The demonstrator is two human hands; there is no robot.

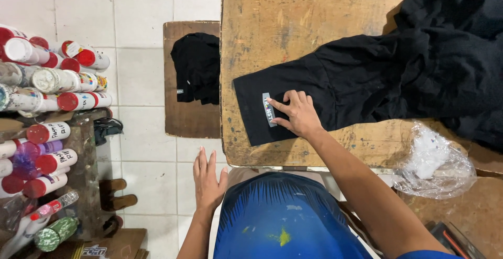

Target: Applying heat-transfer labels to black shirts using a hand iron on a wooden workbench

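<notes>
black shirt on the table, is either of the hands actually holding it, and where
Nothing is gripped. The right hand lies flat, pressing the black shirt beside its small label on the sleeve end. The left hand hangs open off the table, touching nothing.

A worn wooden table (314,7) fills the upper middle, scratched and stained. Left of it lies a floor (139,75) of pale square tiles under even light. A smaller wooden board (183,120) stands just left of the table. Farther left, a paint-spattered shelf (78,170) carries capped bottles (50,88).
</notes>
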